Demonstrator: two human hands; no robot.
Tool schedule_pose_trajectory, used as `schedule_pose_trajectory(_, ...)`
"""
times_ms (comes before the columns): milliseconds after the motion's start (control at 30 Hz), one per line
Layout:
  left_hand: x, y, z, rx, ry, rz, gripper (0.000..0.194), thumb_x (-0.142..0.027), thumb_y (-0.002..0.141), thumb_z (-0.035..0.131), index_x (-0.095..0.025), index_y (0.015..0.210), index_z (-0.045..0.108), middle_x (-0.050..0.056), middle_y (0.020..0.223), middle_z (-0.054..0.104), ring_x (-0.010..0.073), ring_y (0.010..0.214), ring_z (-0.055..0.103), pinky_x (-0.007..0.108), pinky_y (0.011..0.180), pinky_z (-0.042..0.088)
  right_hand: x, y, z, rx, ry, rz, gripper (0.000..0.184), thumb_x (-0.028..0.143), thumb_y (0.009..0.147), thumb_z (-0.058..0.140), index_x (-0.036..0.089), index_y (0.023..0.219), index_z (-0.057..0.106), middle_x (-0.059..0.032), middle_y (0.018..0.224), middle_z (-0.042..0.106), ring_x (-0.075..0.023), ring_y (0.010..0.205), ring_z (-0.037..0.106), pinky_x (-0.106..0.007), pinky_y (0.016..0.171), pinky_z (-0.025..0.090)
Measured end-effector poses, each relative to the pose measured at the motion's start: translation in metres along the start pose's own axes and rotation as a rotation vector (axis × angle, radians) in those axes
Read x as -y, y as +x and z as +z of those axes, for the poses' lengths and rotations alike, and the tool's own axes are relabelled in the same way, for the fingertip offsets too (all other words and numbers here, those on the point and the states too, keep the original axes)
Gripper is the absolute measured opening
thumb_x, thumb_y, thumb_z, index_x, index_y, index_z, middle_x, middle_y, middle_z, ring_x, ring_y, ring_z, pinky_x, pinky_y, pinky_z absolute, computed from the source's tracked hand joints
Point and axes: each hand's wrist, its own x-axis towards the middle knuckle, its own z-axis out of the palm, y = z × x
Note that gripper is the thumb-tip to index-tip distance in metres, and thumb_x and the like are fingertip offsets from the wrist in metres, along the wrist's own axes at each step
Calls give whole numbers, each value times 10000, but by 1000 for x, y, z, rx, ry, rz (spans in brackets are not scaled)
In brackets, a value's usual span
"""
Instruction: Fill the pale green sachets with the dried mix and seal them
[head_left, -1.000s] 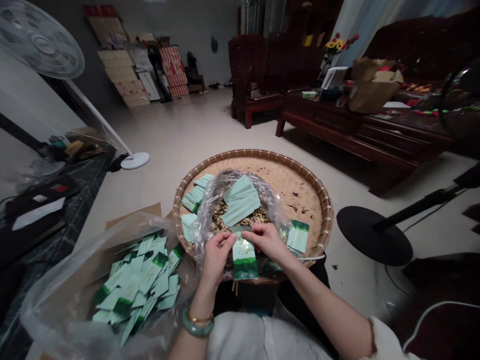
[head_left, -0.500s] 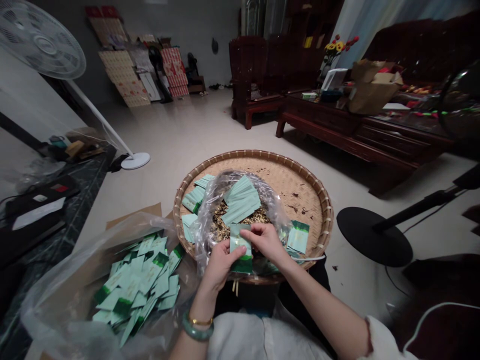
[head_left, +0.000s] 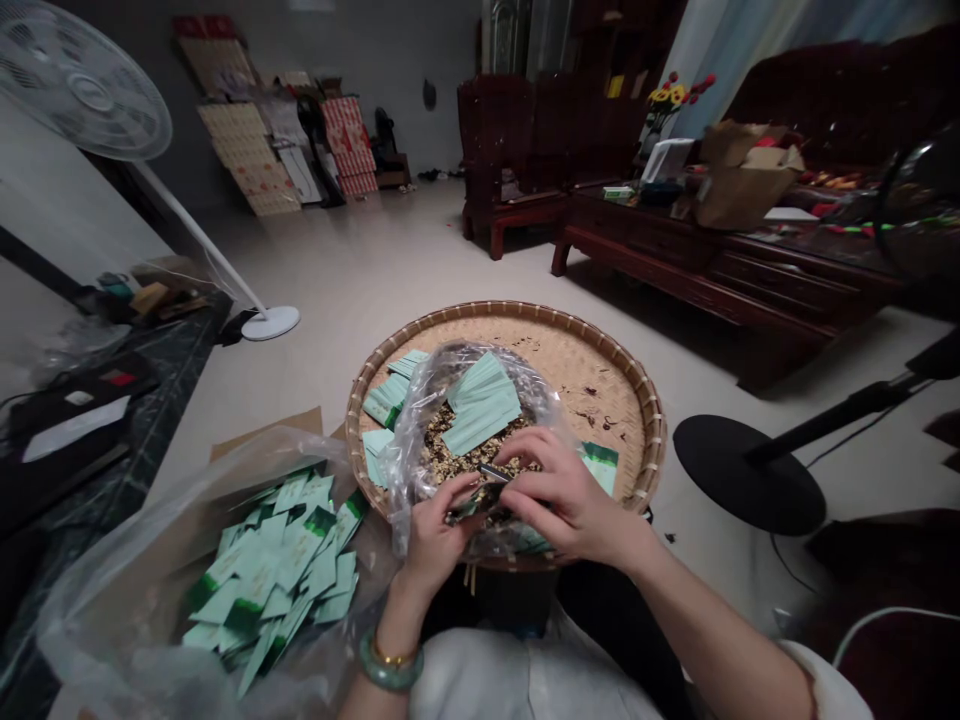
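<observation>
Over the near side of a clear plastic bag, my left hand grips a small green packet, mostly hidden by the fingers. The packet is tipped so its top faces me, with a dark gap and a thin shiny edge showing there. My right hand is closed at that top edge, thumb near and fingers curled beyond. Dry brown-and-yellow flakes fill the plastic bag. A fanned stack of pale green packets lies on the flakes. The bag sits in a round woven bamboo tray.
At left, a large plastic bag holds many loose green packets. More packets lie at the tray's right side. A white standing fan is at far left, a black round stand base at right, and a wooden table behind.
The packet has gone from facing me flat to tipped, its top toward me. My right hand has shifted slightly right, its fingers now curled round the top edge.
</observation>
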Motion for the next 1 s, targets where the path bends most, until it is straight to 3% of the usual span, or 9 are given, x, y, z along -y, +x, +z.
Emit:
schedule_pose_trajectory(133, 2, -5, -2, 59, -5, 100, 464, -59, 706, 571, -220, 1138, 617, 63, 1070, 718, 217, 970, 685, 321, 894, 521, 20, 3, -4, 109, -242, -38, 180, 199, 877, 534, 175, 780, 683, -112, 1017, 632, -265, 1111, 485, -424, 869, 481)
schedule_pose_trajectory(267, -3, -5, -2, 27, 82, 121, 441, -88, 697, 551, -225, 1105, 645, 56, 1041, 728, 221, 926, 699, 305, 850, 545, 30, 6, 0, 297, -430, 54, 98, 160, 817, 606, 165, 816, 704, -124, 1041, 636, -299, 1115, 488, -421, 845, 487)
schedule_pose_trajectory(533, -8, -5, -5, 91, 198, 117, 512, -138, 699, 552, -214, 1202, 603, 73, 1045, 726, 219, 900, 699, 276, 792, 538, 18, 15, 12, 570, -493, 201, 107, 130, 789, 596, 144, 763, 699, -95, 759, 669, -221, 738, 574, -302, 628, 418)
schedule_pose_trajectory(767, -12, -3, -6, 132, 142, 47, 565, -106, 682, 546, -204, 1238, 577, 48, 886, 748, 185, 762, 693, 250, 733, 521, 9, 22, 17, 608, -478, 227, 113, 87, 750, 620, 147, 730, 713, -79, 755, 687, -211, 799, 586, -267, 612, 378)
schedule_pose_trajectory(1000, -16, 3, -4, 40, -17, -93, 538, -176, 672, 675, -225, 1202, 596, 1, 756, 728, 178, 749, 675, 268, 800, 500, -3, 19, 2, 416, -221, 251, 94, 249, 823, 633, 212, 832, 719, -43, 810, 677, -178, 841, 593, -252, 691, 401)
